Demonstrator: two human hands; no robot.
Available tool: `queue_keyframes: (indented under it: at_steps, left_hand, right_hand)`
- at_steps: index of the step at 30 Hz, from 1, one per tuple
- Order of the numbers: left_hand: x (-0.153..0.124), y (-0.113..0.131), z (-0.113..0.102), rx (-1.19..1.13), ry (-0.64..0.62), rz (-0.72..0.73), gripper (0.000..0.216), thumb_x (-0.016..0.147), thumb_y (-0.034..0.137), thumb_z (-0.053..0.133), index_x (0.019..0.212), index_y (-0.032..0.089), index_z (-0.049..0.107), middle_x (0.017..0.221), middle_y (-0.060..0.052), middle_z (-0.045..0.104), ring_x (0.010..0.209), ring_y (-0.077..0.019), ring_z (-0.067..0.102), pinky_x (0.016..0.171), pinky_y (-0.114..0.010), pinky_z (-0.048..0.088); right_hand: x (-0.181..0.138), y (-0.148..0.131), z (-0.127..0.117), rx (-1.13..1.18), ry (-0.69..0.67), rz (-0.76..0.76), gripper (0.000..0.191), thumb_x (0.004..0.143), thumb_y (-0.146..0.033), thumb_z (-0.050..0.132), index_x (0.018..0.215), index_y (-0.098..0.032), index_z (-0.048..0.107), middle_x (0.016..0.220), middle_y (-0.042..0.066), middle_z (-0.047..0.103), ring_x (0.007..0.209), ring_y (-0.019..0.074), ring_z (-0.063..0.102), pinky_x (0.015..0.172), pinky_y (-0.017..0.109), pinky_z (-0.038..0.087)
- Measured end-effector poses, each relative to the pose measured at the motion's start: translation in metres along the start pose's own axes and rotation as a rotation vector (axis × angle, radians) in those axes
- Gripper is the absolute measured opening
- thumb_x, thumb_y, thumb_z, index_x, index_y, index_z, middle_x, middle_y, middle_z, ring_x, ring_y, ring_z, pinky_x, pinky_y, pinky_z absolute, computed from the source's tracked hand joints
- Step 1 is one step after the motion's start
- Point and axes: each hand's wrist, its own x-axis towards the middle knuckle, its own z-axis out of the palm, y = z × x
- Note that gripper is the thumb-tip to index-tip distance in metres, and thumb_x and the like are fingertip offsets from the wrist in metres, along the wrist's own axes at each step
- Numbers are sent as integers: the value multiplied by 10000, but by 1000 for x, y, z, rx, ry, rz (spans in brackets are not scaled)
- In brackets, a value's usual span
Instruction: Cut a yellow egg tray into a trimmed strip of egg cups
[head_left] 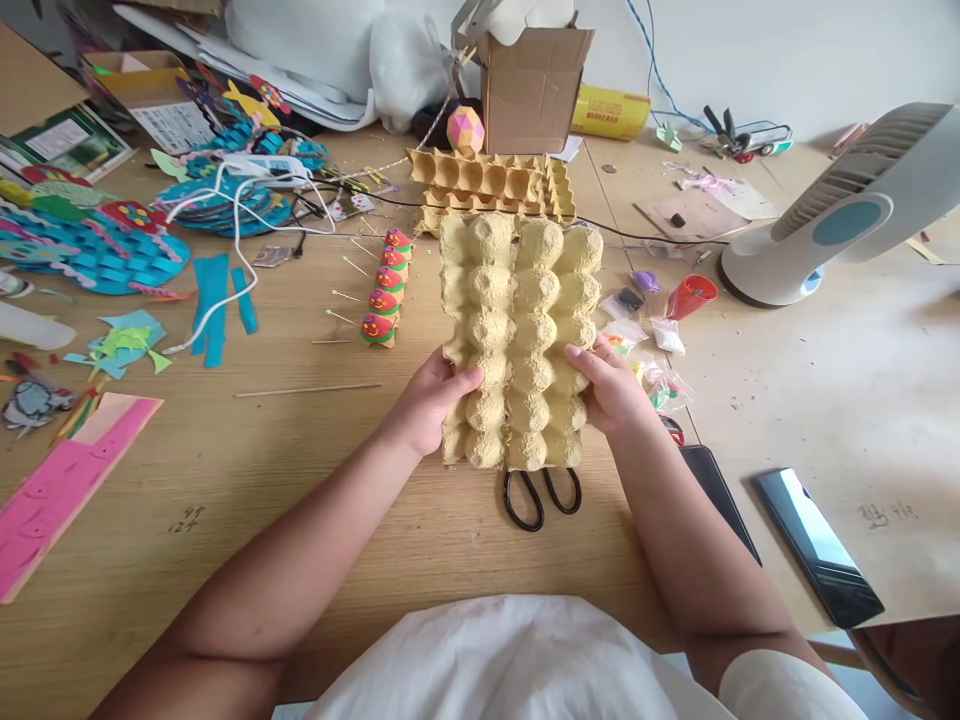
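Note:
A yellow egg carton piece (517, 330), three bumps wide, is held bumps-up over the wooden table (300, 480). My left hand (431, 400) grips its left edge near the front, fingers curled round it. My right hand (611, 385) grips the right edge the same way. Black scissors (541, 497) lie under the carton's near end, only their handles showing. Behind the carton lie more egg trays (487, 180).
A row of painted egg-cup figures (386, 290) with pins stands left of the carton. Blue and pink paper crafts (97, 250) cover the left. A white fan (847, 210), a red cup (690, 295), small bags and two phones (817, 545) lie right. A cardboard box (532, 90) stands behind.

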Motion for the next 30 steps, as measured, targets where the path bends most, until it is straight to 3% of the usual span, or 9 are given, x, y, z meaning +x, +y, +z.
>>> queue_keyframes:
  at_steps: [3, 9, 23, 28, 30]
  left_hand:
    - [1, -3, 2, 33, 65, 62, 427, 689, 250, 893, 1064, 249, 689, 1107, -27, 748, 1055, -239, 705, 921, -384, 590]
    - [1, -4, 2, 53, 53, 131, 405, 709, 264, 883, 1070, 248, 700, 1115, -29, 747, 1043, -225, 705, 913, -376, 594]
    - [2, -4, -2, 7, 40, 93, 442, 694, 287, 896, 1092, 262, 704, 1131, -28, 758, 1046, -234, 717, 940, -406, 587]
    - [11, 12, -16, -15, 231, 187, 389, 714, 420, 873, 1023, 242, 717, 1022, -13, 771, 1032, -225, 706, 864, -333, 579]
    - [13, 17, -20, 1, 218, 206, 397, 739, 375, 856, 1086, 246, 714, 1083, -14, 765, 1072, -226, 694, 884, -321, 569]
  right_hand:
    - [-1, 1, 7, -29, 65, -54, 420, 767, -363, 819, 1134, -305, 624, 1108, 9, 766, 977, 233, 737, 840, 386, 620]
    - [-2, 8, 14, -46, 117, -140, 313, 794, -373, 794, 1044, -300, 620, 1115, 10, 761, 1003, 240, 735, 863, 403, 610]
    - [1, 16, 14, 7, 146, -144, 386, 747, -420, 819, 1057, -295, 627, 1095, 7, 777, 1062, 252, 726, 905, 411, 609]
    - [9, 10, -4, 63, 344, -180, 347, 776, -464, 755, 1053, -295, 631, 1127, 0, 760, 1133, 258, 698, 917, 406, 610]
    - [11, 7, -10, 27, 374, -220, 331, 802, -470, 725, 1078, -311, 634, 1174, -10, 743, 1165, 253, 683, 920, 399, 608]
